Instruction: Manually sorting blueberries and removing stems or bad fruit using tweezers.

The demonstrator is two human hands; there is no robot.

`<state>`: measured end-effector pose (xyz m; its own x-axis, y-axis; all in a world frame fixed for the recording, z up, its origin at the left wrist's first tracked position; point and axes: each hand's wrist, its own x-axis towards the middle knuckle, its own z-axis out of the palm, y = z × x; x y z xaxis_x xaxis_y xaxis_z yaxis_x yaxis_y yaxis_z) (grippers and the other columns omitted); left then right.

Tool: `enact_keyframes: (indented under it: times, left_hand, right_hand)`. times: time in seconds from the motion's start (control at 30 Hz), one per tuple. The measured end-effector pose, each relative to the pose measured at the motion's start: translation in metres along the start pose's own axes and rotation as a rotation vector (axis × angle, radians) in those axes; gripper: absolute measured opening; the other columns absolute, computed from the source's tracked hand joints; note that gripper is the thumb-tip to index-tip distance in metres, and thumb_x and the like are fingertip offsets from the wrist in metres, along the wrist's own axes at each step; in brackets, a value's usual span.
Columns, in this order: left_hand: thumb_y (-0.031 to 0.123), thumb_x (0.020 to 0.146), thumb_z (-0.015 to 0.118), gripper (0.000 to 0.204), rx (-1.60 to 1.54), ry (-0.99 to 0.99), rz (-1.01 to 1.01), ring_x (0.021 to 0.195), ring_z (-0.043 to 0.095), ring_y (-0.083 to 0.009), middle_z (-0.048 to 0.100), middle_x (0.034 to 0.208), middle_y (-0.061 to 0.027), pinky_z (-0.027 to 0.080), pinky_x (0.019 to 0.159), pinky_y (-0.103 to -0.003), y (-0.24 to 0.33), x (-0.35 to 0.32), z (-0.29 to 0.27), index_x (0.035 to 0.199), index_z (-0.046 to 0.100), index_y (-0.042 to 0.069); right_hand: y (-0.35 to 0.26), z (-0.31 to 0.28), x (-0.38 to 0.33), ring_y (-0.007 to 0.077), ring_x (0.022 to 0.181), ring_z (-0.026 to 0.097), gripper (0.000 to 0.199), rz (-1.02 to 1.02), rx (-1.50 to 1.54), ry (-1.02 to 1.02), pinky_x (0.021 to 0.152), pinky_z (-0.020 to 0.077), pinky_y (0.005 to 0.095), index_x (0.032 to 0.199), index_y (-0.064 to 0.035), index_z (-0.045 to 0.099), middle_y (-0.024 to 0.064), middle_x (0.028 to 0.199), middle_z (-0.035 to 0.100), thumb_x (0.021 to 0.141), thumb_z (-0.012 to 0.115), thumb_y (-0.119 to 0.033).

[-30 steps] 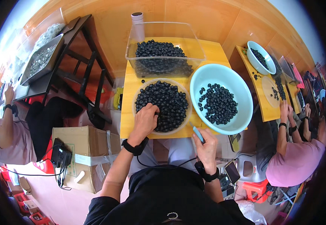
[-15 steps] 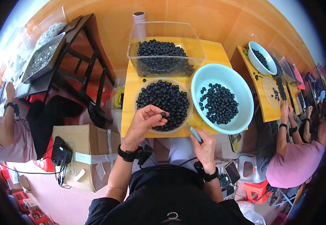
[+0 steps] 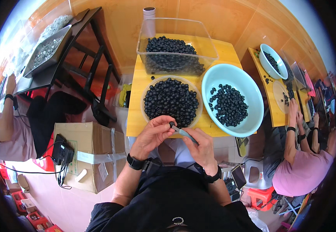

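With your left hand (image 3: 152, 134), keep the black bead (image 3: 171, 124) steady in pinched fingers by the near rim of the round dish (image 3: 200, 103). Your right hand (image 3: 201, 146) wraps closed fingers round the blue-handled knife (image 3: 185, 134); work it lightly. Its long axis slants leftward and away from you, tip towards the bead (whether they touch is hard to tell).

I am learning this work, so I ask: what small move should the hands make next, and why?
Probably the right hand should work the blue-handled tool gently against the black bead: the left hand pinches that bead, and the tool's tip is right by it, though contact is unclear.
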<state>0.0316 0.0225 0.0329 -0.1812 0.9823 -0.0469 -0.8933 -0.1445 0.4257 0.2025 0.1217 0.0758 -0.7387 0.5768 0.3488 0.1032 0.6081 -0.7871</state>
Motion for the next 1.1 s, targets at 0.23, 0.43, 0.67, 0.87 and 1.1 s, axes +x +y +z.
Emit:
enact_keyframes:
  times: [0.23, 0.43, 0.67, 0.87, 1.1]
  left_hand:
    - [0.001, 0.088, 0.06, 0.02, 0.023, 0.042, -0.014, 0.084, 0.066, -0.0148, 0.064, 0.1, -0.0109, 0.057, 0.077, -0.024, -0.001, -0.001, 0.002, 0.107, 0.058, 0.0]
    - [0.001, 0.087, 0.062, 0.015, 0.055, 0.056, -0.038, 0.082, 0.067, -0.0158, 0.065, 0.096, -0.0108, 0.058, 0.074, -0.025, -0.002, -0.001, -0.002, 0.101, 0.058, 0.001]
    - [0.0, 0.086, 0.062, 0.012, 0.096, 0.053, -0.039, 0.079, 0.068, -0.0162, 0.066, 0.093, -0.0115, 0.059, 0.073, -0.025, 0.0, -0.004, -0.003, 0.098, 0.059, 0.0]
    - [0.001, 0.085, 0.063, 0.01, 0.078, -0.035, -0.083, 0.076, 0.067, -0.0151, 0.064, 0.091, -0.0122, 0.058, 0.071, -0.023, 0.006, -0.013, 0.012, 0.094, 0.059, 0.001]
    - [-0.001, 0.085, 0.063, 0.012, 0.014, 0.003, -0.04, 0.078, 0.068, -0.0171, 0.065, 0.095, -0.0122, 0.059, 0.071, -0.025, 0.005, -0.012, 0.005, 0.096, 0.059, 0.001]
  right_hand:
    - [-0.008, -0.002, 0.003, 0.027, 0.061, 0.062, 0.021, -0.002, -0.047, -0.048, 0.052, 0.0462, 0.0342, 0.1, -0.0025, 0.065, 0.0111, 0.072, 0.059, 0.082, 0.067, -0.013]
    - [-0.004, -0.002, 0.003, 0.0242, 0.059, 0.062, 0.022, -0.018, -0.079, -0.061, 0.052, 0.0471, 0.0327, 0.1, -0.0025, 0.065, 0.0099, 0.072, 0.061, 0.082, 0.068, -0.014]
    - [-0.003, -0.003, 0.004, 0.0226, 0.058, 0.063, 0.021, -0.027, -0.073, -0.094, 0.051, 0.0471, 0.0318, 0.1, -0.0026, 0.066, 0.0092, 0.073, 0.062, 0.083, 0.068, -0.014]
    - [0.023, 0.004, 0.0, 0.0244, 0.059, 0.063, 0.021, -0.016, -0.099, -0.027, 0.052, 0.0471, 0.0332, 0.1, -0.0004, 0.066, 0.0121, 0.077, 0.066, 0.083, 0.067, -0.013]
    - [0.028, -0.01, -0.002, 0.025, 0.06, 0.062, 0.018, 0.041, -0.078, 0.097, 0.053, 0.0466, 0.0313, 0.098, 0.0013, 0.067, 0.017, 0.082, 0.067, 0.084, 0.065, -0.009]
